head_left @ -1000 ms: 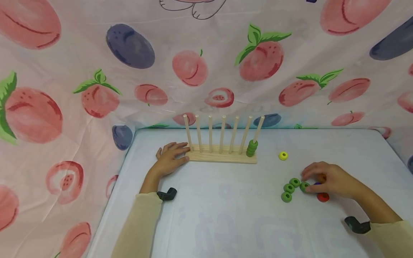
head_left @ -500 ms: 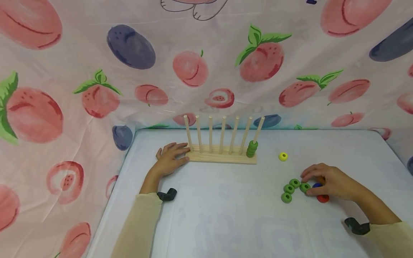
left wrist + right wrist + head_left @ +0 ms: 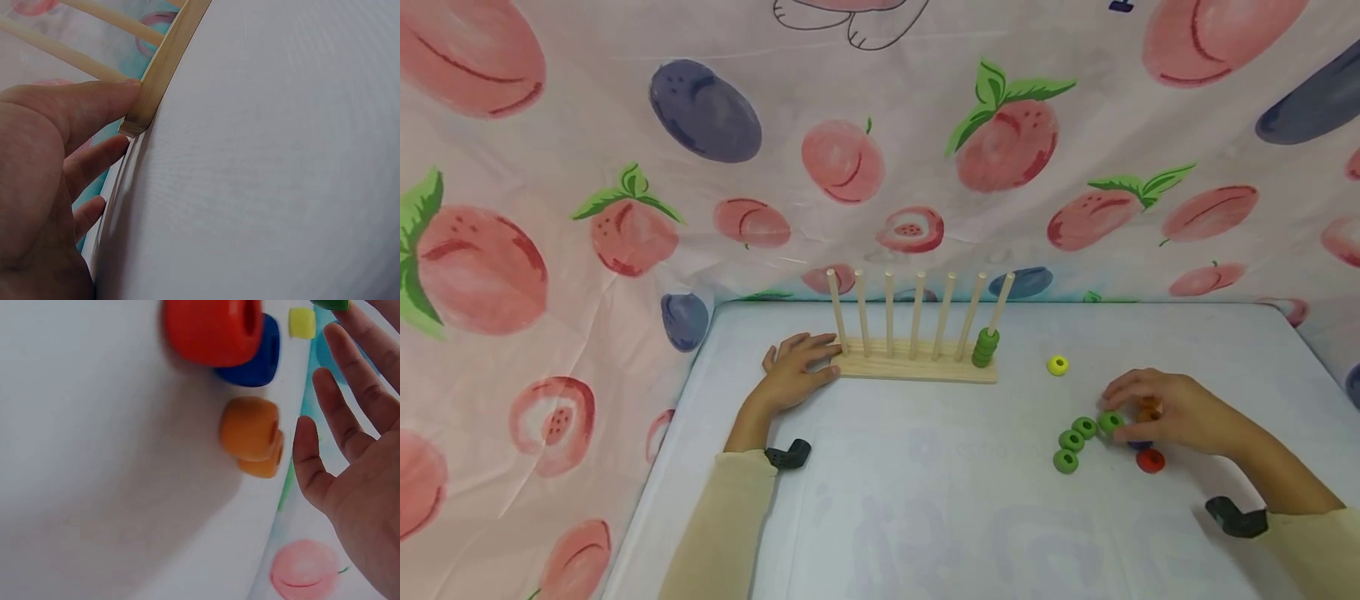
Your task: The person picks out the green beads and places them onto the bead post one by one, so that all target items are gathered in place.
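In the head view my left hand [image 3: 793, 372] holds the left end of a wooden peg rack [image 3: 917, 369], its thumb at the front. The left wrist view shows the thumb against the rack's base [image 3: 164, 69], fingers around its end. Several green beads sit on the rack's rightmost peg. My right hand [image 3: 1195, 414] pinches a green bead [image 3: 1111, 423] between thumb and fingertips, just above the table. Only a sliver of that green bead [image 3: 332, 304] shows in the right wrist view. Under the hand lie a red bead [image 3: 1150, 460], a partly covered blue bead [image 3: 265, 359] and orange beads [image 3: 249, 428].
Several loose green beads [image 3: 1071, 440] lie in a slanted row left of my right hand. A yellow bead [image 3: 1057, 365] sits between them and the rack. Behind the white table [image 3: 925, 500] hangs a fruit-patterned cloth [image 3: 850, 100].
My right hand has picked up the green bead and raised it slightly, uncovering more of the red bead. My left hand and the peg rack stay put.
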`<state>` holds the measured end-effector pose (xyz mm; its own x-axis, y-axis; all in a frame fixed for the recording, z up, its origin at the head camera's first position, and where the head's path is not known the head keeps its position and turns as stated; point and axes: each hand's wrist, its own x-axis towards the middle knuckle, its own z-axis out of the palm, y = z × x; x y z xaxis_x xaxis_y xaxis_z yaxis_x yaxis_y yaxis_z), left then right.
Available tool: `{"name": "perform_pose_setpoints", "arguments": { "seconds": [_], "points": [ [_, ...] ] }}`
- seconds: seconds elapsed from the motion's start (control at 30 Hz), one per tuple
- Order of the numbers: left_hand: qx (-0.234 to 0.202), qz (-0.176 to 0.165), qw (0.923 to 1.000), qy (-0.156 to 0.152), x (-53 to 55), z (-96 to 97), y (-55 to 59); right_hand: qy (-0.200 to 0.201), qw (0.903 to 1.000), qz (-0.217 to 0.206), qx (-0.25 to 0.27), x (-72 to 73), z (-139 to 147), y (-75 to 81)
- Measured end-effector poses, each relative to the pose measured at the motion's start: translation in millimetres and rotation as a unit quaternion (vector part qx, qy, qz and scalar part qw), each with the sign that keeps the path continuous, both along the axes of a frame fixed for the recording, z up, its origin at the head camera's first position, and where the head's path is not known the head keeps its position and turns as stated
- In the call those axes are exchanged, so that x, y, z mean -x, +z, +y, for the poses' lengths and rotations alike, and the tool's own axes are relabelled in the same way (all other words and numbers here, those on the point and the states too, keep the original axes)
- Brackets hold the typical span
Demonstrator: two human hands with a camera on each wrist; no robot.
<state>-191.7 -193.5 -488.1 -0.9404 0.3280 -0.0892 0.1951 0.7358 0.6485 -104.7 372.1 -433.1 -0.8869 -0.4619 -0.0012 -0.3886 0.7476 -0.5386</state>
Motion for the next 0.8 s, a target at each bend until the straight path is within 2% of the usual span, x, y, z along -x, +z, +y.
{"name": "perform_pose_setpoints", "arguments": {
  "seconds": [0.13, 0.37, 0.8],
  "points": [
    [0.0, -0.001, 1.0, -0.001, 0.3, -0.3, -0.7, -0.004, 0.9999, 0.005, -0.013, 2.6, -5, 8.0],
    [-0.006, -0.004, 1.0, 0.001, 0.3, -0.5, -1.3, -0.009, 0.9998, -0.016, -0.004, 7.5, -14, 22.3],
    [0.0, 0.006, 1.0, -0.002, 0.7, -0.3, -2.6, 0.01, 0.9986, 0.05, -0.013, 19.6, -31, 46.3]
  ]
}}
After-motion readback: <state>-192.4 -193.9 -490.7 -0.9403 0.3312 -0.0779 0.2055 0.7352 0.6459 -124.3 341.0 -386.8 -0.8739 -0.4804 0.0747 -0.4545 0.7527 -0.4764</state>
